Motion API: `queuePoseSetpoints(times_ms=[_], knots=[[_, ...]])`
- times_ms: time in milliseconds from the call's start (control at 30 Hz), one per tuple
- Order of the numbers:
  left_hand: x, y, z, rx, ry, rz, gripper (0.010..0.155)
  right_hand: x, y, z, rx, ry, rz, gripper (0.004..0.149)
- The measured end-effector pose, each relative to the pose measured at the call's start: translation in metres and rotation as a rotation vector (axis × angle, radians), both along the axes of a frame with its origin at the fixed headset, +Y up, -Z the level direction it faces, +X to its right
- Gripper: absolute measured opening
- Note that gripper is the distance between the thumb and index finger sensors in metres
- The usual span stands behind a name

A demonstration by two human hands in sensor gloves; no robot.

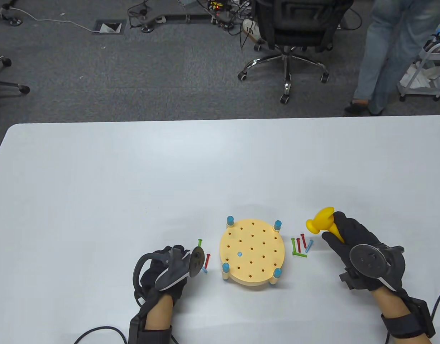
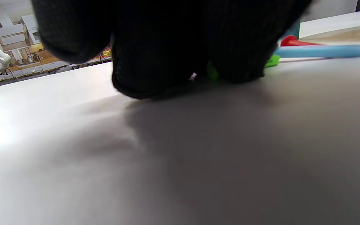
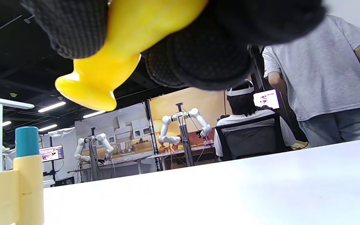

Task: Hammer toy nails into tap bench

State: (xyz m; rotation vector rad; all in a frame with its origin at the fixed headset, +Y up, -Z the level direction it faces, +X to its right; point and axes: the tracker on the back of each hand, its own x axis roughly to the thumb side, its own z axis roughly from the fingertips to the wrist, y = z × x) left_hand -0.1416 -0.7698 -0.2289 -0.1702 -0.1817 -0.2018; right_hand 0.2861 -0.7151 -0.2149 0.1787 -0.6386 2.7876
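Note:
The round cream tap bench [image 1: 252, 251] stands on the table with blue pegs at its corners and one blue nail [image 1: 239, 254] sunk in a hole. My left hand [image 1: 166, 267] is down on the table left of the bench. In the left wrist view its fingertips [image 2: 155, 84] close on a green nail [image 2: 212, 72] lying there, with a red nail [image 2: 295, 41] and a blue nail [image 2: 320, 51] just beyond. My right hand [image 1: 352, 240] grips the yellow toy hammer [image 1: 322, 222] by its handle, raised to the right of the bench; the hammer also shows in the right wrist view [image 3: 120, 47].
Several loose green, red and blue nails [image 1: 300, 245] lie between the bench and my right hand. The bench's leg and blue peg [image 3: 27, 140] show at the left of the right wrist view. Beyond the table's far edge are an office chair [image 1: 288, 28] and a standing person [image 1: 388, 57].

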Motion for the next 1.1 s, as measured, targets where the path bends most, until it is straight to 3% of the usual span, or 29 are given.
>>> queuePoseSetpoints(times_ms=[167,267,400,533,700,767,900,1100], knots=[[0.004,-0.005,-0.001,-0.027,-0.022,-0.073,0.045,0.002,-0.006,-0.003,-0.028,-0.005,-0.011,0.065],[-0.003,0.001,-0.003,-0.039,0.028,-0.059,0.046,0.003,-0.008,-0.004,-0.034,-0.003,-0.006,0.065],[-0.022,0.027,0.003,0.041,0.082,0.244,0.044,0.003,-0.008,-0.005,-0.032,0.0,-0.017,0.065],[-0.023,0.052,0.018,0.167,0.01,0.513,0.042,0.003,-0.009,-0.005,-0.03,0.0,-0.026,0.064],[0.0,0.071,0.016,0.322,-0.02,0.429,0.041,0.001,-0.013,-0.007,-0.042,0.005,-0.013,0.065],[0.012,0.075,0.008,0.245,-0.026,0.392,0.041,0.001,-0.015,-0.009,-0.053,0.009,-0.01,0.064],[0.041,0.086,-0.003,0.234,-0.083,0.288,0.041,0.001,-0.018,-0.01,-0.064,0.015,-0.001,0.065],[0.078,0.083,-0.015,0.156,-0.162,0.218,0.04,0.0,-0.017,-0.009,-0.066,0.02,0.004,0.064]])
